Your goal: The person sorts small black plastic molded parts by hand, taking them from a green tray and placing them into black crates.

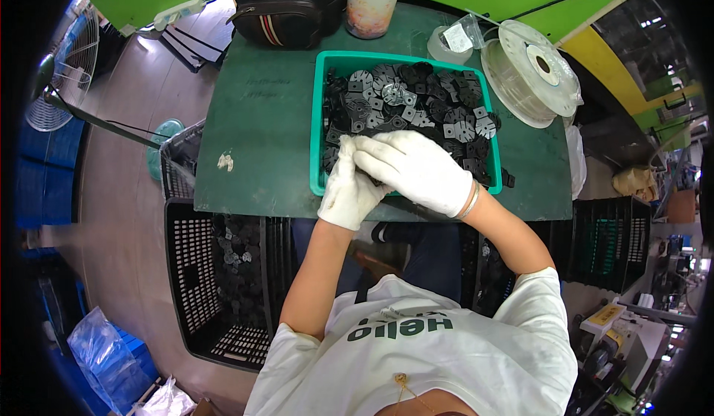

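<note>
My left hand and my right hand, both in white gloves, meet over the front edge of a green plastic tray. The fingers of both are closed and pressed together. A bit of something dark shows between them, but the gloves hide what it is. Many small black moulded plastic parts fill the tray in a loose heap. Some catch the light and look silvery. One black part lies at the tray's right front corner, partly over the rim.
The tray stands on a dark green table. Behind it are a black backpack, a tall bottle, a roll of clear tape and a large pale spool. Black crates flank my legs; the left one holds more black parts.
</note>
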Demonstrator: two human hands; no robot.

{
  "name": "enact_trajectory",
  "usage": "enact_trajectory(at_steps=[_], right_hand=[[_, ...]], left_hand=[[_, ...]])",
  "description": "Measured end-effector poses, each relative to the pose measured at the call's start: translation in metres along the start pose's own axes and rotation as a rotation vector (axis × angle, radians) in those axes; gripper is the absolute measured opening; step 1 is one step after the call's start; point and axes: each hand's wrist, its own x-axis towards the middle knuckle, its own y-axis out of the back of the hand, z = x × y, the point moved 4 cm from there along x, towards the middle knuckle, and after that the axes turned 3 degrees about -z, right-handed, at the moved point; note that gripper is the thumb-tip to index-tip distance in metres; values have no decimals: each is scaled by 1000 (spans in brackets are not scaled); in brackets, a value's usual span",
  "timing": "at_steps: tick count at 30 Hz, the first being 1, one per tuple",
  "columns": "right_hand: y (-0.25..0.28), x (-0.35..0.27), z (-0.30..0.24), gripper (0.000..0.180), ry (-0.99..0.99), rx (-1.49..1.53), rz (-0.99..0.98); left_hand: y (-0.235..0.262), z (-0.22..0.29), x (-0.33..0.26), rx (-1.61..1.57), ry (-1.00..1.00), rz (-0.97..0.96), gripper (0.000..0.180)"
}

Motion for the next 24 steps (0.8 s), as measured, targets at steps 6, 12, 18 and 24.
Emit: enact_trajectory(at_steps=[6, 12, 18, 24], right_hand=[[-8, -6, 17, 35, -130, 410, 52], [-36, -12, 113, 31, -580, -41, 157], [-50, -8, 126, 36, -608, -280, -72], [-59, -14, 130, 30, -642, -171, -61]], left_hand=[[2, 1, -1, -16, -53, 96, 40], [-6, 3, -4, -42, -73, 81, 23], [-10, 3, -5, -77, -77, 87, 22], [-9, 2, -4, -72, -102, 106, 24]])
